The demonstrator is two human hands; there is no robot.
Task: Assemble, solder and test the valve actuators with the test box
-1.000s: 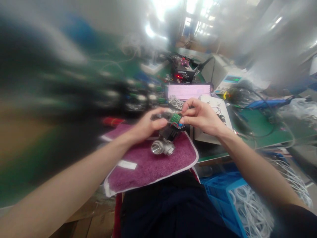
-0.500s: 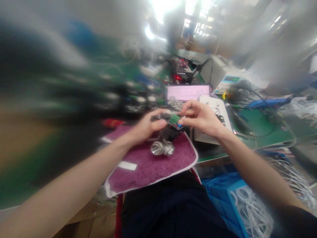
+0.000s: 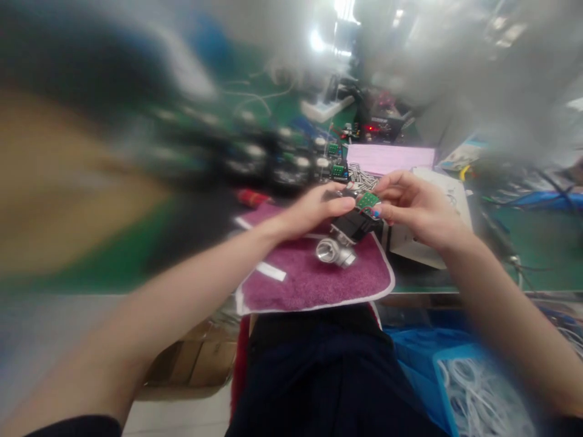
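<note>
An electric ball valve rests on a purple towel (image 3: 314, 285), its metal valve body (image 3: 336, 252) below and its black actuator housing (image 3: 353, 226) above. A green circuit board (image 3: 368, 202) with a small blue part at its corner shows on top of the housing. My left hand (image 3: 325, 209) is closed around the left side of the actuator, thumb lying over its top. From the right, the thumb and fingers of my right hand (image 3: 421, 209) pinch at the board's edge, beside the blue part. My fingers partly hide the contact there.
Several similar actuators (image 3: 291, 164) stand in blurred rows at left. A pile of small metal pins (image 3: 362, 179) lies behind my hands, near a pink sheet (image 3: 392, 158). At right is a white box (image 3: 423, 246); below, a blue crate (image 3: 439, 364) holds coiled white tubing.
The view has swung, so the hands, valve and towel appear farther right and somewhat higher. Both hands keep about the same hold on the valve and board.
</note>
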